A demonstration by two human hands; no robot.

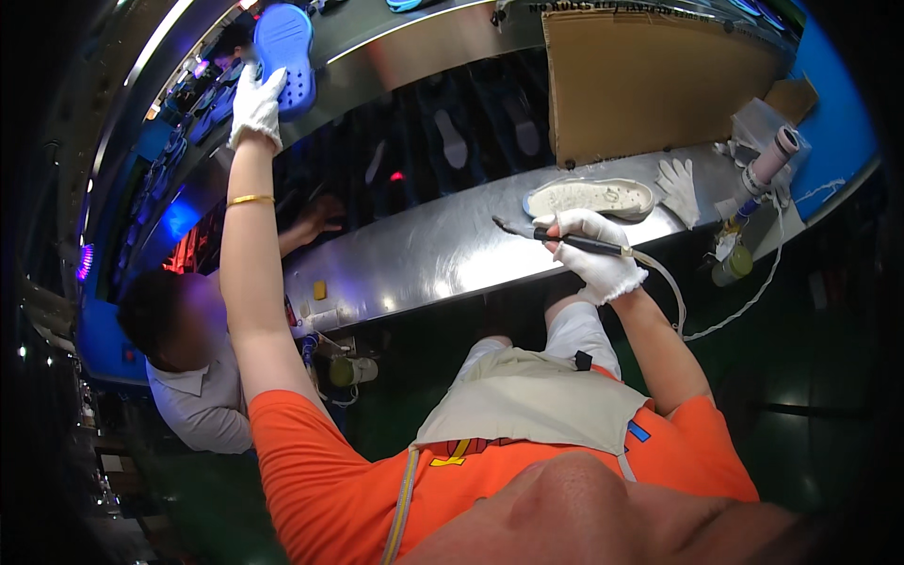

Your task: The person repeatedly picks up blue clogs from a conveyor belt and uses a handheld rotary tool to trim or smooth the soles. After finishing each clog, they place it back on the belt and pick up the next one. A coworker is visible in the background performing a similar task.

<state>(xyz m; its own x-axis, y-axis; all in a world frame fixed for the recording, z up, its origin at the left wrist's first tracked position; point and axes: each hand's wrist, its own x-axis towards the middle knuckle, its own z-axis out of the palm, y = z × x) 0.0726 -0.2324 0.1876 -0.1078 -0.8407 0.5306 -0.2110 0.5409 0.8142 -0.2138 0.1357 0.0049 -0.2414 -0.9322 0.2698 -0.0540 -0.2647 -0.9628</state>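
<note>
My left hand (pixel 254 105), in a white glove, reaches far out to the upper left and grips a blue shoe sole (pixel 284 45) by its near end, where small round holes show. My right hand (pixel 601 256), in a white glove with bare fingertips showing, is closed around a black-handled brush (pixel 589 245). The brush's dark tip points left over the metal bench, and a pale tube runs from its rear end. Just beyond this hand lies a white shoe sole (pixel 593 197) on the bench. To its right a loose white glove (pixel 678 191) lies flat.
A brown cardboard box (pixel 650 85) stands behind the bench (pixel 452 240). Dark shoe parts sit in the recessed line beyond. At the right are a pink cylinder (pixel 777 155) and a green container (pixel 731 267) with a trailing cord. A co-worker (pixel 193 395) sits close on my left.
</note>
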